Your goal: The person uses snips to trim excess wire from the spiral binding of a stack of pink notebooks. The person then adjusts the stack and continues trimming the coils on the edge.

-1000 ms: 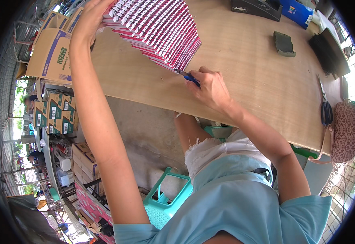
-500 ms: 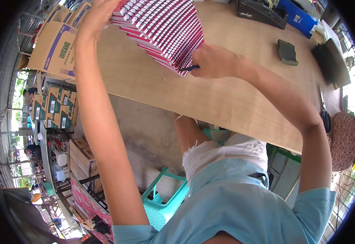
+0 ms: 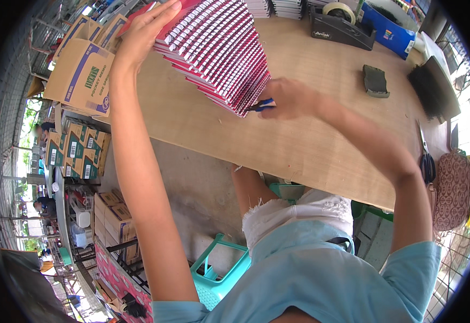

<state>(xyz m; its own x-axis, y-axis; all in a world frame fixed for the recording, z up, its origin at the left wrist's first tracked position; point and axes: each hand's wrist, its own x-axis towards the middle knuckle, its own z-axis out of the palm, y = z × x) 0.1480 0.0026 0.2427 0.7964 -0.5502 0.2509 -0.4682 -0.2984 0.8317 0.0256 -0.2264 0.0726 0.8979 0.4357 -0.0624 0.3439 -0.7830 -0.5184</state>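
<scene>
A slanted stack of red spiral-bound notebooks lies on the wooden table, leaning to the left. My left hand presses flat against the stack's left side, fingers spread over the top cover. My right hand is at the stack's lower right corner, closed around a small blue tool whose tip touches the notebook edges.
A black tape dispenser, a blue box, a dark sponge, a brush and scissors lie on the far and right parts of the table. Cardboard boxes stand at left. A teal stool sits below.
My right hand has moved up and left along the table to the stack's lower corner. The left hand stays on the stack.
</scene>
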